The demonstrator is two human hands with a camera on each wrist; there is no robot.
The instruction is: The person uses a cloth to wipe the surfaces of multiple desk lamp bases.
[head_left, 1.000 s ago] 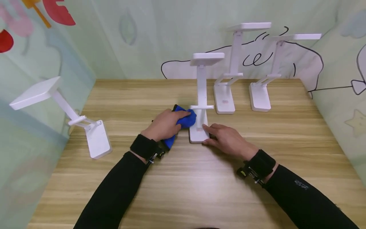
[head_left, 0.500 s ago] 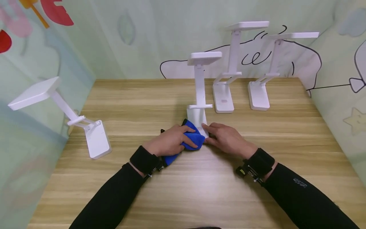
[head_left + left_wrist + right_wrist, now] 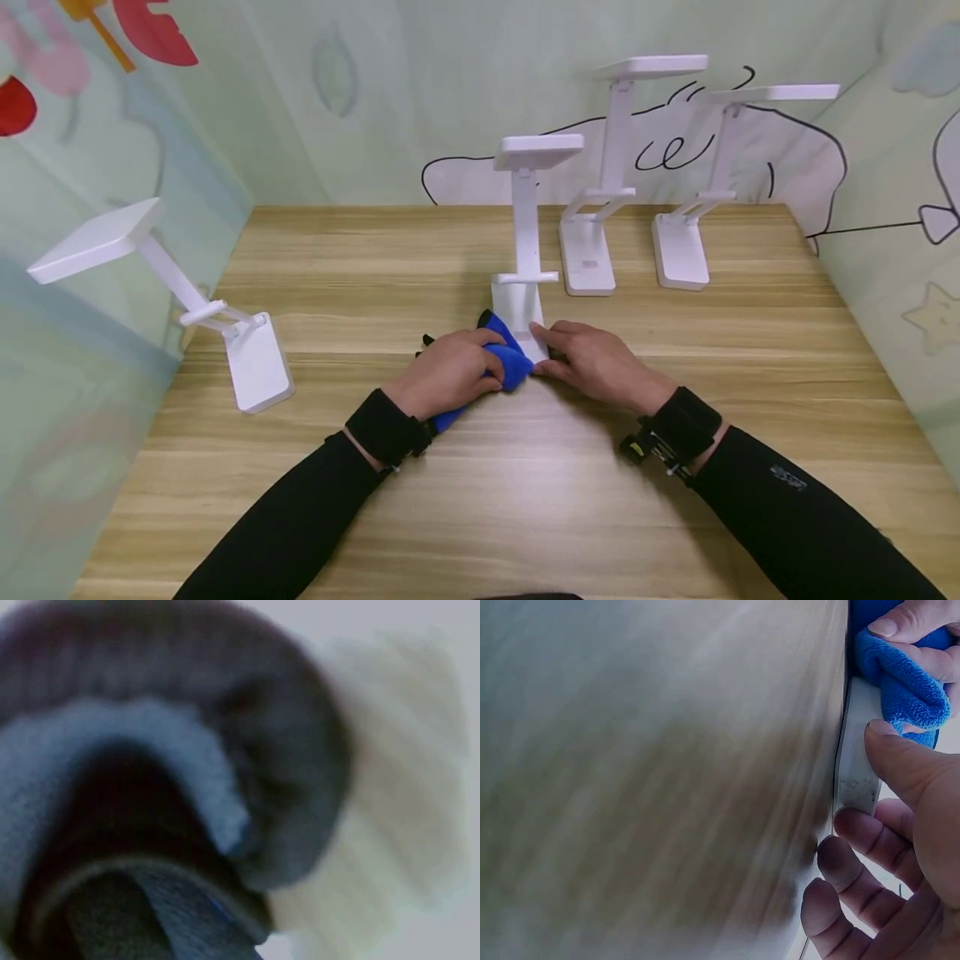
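My left hand (image 3: pixel 450 371) grips a bunched blue cloth (image 3: pixel 513 367) with dark edging, pressed to the front left part of a white desk lamp's base (image 3: pixel 517 304). This lamp (image 3: pixel 525 225) stands upright in the middle, its head level. With thumb and fingertips, my right hand (image 3: pixel 600 362) holds the base at its front right corner. In the right wrist view, the cloth (image 3: pixel 907 682) meets the base's edge (image 3: pixel 861 742), which bears dark specks near my fingers. Blurred folds of cloth (image 3: pixel 292 765) fill much of the left wrist view; the left fingers are hidden there.
Two more white desk lamps, one (image 3: pixel 587 258) and another (image 3: pixel 681 250), stand behind to the right near the wall. A further lamp (image 3: pixel 258 362) stands at the table's left edge, its head tilted. Printed curtains surround the wooden table (image 3: pixel 510 500) at the back and sides.
My left hand has brought the cloth from the left side of the base toward its front edge, and its fingers have curled more. The right hand keeps its place on the base.
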